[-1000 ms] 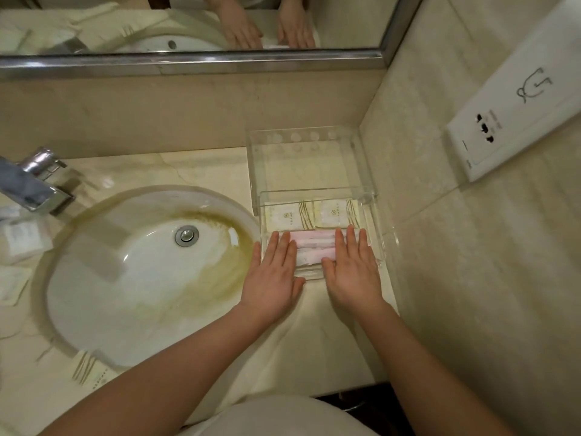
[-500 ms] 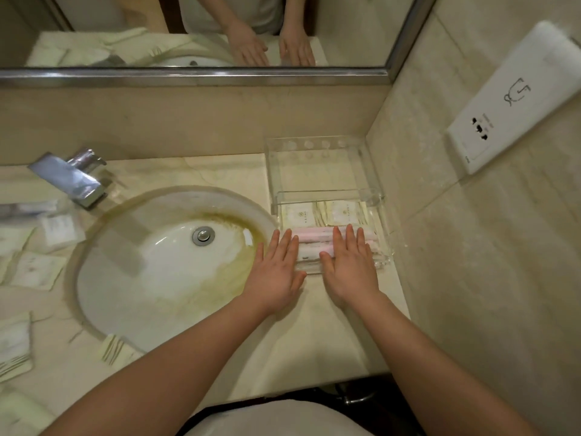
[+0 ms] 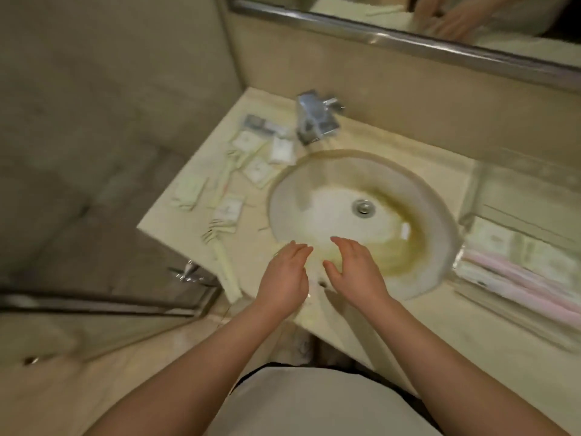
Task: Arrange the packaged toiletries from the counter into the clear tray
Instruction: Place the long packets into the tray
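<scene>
Leaving the clear tray (image 3: 509, 190) at the desk's right edge, I am moving left grip (image 3: 284, 278) and right grip (image 3: 355, 272), both apart and empty, across the sink (image 3: 314, 162) toward the sachets (image 3: 257, 169) at the left end.

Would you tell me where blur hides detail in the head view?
Head view: motion blur smears the whole frame, worst over the clear tray and pink packets; the loose packets beside the sink are unreadable; the left hand and right hand are sharpest.
</scene>
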A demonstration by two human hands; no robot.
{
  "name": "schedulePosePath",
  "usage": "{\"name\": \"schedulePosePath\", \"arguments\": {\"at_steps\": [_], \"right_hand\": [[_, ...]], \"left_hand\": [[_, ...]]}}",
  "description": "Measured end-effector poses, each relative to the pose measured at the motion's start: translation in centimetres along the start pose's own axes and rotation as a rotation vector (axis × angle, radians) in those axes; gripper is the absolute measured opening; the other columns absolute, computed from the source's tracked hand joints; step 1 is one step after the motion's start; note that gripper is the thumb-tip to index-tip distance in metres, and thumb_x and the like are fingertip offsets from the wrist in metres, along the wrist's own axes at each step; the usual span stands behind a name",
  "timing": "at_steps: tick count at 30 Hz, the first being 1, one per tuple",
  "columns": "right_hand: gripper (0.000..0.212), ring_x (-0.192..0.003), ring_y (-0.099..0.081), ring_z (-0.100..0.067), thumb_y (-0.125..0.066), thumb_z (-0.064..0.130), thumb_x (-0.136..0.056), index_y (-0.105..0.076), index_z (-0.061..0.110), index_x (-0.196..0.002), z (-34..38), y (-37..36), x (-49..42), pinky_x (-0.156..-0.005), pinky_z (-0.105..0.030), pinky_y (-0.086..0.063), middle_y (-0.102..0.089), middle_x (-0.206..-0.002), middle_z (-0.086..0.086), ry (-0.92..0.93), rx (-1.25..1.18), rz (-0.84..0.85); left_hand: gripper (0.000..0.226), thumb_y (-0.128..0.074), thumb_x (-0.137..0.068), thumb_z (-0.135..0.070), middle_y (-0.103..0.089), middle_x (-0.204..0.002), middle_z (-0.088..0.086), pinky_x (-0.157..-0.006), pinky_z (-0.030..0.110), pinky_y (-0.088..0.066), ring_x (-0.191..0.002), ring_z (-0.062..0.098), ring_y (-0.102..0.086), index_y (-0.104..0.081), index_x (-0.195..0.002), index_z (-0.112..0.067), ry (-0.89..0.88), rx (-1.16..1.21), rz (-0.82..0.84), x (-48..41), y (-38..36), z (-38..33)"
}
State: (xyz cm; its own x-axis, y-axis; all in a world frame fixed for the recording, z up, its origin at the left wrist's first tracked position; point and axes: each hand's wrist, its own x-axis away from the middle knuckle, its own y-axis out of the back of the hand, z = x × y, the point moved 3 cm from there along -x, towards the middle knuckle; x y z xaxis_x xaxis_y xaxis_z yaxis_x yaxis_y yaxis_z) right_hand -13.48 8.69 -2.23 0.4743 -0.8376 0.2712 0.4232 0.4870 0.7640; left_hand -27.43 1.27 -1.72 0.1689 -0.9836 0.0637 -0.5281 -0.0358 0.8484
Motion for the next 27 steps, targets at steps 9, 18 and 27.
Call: {"name": "schedulePosePath", "arguments": {"at_steps": [9, 18, 27], "right_hand": [[0.076, -0.115, -0.056, -0.031, -0.074, 0.052, -0.076, -0.048, 0.015, -0.138, 4.7, -5.5, -2.9, -0.089, -0.039, -0.048, -0.059, -0.124, -0.011, -0.04, 0.13, 0.23], [0.031, -0.063, -0.05, -0.017, -0.075, 0.035, -0.08, -0.051, 0.018, -0.074, 6.5, -5.9, -6.3, -0.057, -0.033, -0.037, -0.053, -0.069, 0.002, -0.196, -0.053, 0.221], [0.035, -0.059, -0.044, -0.014, -0.069, 0.037, -0.089, -0.063, 0.017, -0.062, 9.7, -4.3, -8.8, -0.063, -0.029, -0.037, -0.054, -0.062, 0.006, -0.39, -0.706, 0.178]], "left_hand": [[0.038, -0.066, -0.084, -0.017, -0.059, -0.118, 0.012, -0.096, 0.035, -0.041, -0.114, 0.029, -0.052, -0.061, -0.12, -0.01, 0.638, 0.058, -0.358, 5.1, 4.5, 9.0], [0.049, -0.08, -0.072, -0.025, -0.07, -0.107, 0.012, -0.076, 0.043, -0.06, -0.091, 0.028, -0.069, -0.06, -0.113, -0.009, 1.162, 0.853, -0.158, 4.8, 3.2, 15.8], [0.01, -0.061, -0.094, -0.021, -0.072, -0.093, 0.004, -0.065, 0.032, -0.053, -0.088, 0.022, -0.068, -0.069, -0.099, -0.015, 0.92, 0.804, -0.039, 7.3, 10.2, 18.3]]}}
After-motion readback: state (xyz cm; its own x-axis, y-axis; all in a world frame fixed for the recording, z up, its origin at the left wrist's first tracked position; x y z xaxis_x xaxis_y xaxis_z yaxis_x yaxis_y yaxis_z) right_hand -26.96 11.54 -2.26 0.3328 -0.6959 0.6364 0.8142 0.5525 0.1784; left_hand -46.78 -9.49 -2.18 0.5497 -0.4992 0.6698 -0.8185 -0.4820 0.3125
